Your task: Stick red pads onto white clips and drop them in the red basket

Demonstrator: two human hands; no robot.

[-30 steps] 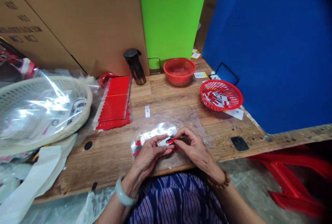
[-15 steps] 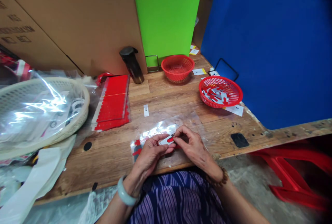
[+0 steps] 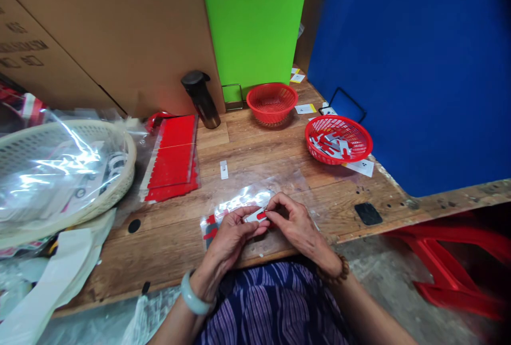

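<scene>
Near the table's front edge, my left hand [image 3: 235, 233] pinches a small white and red piece [image 3: 254, 217] between thumb and fingers. My right hand [image 3: 294, 223] meets it from the right, thumb and forefinger closed on the red end of the same piece. Beneath both hands lies a clear plastic sheet [image 3: 297, 185], with red and grey pieces [image 3: 211, 232] showing left of my left hand. A small white piece [image 3: 224, 170] rests alone on the wood further back. Similar red and white pieces [image 3: 331, 144] fill part of a red basket [image 3: 363, 137] at the right.
A second red basket [image 3: 272, 103] stands at the back beside a dark bottle [image 3: 202, 100]. Red sheets [image 3: 171, 156] are stacked left of centre. A large cream basket [image 3: 130, 169] holds plastic-wrapped items at far left. A red stool [image 3: 439, 265] stands at lower right.
The view has shifted very slightly. The white and red piece is tilted a little differently between my fingers, and both hands stay in nearly the same place.
</scene>
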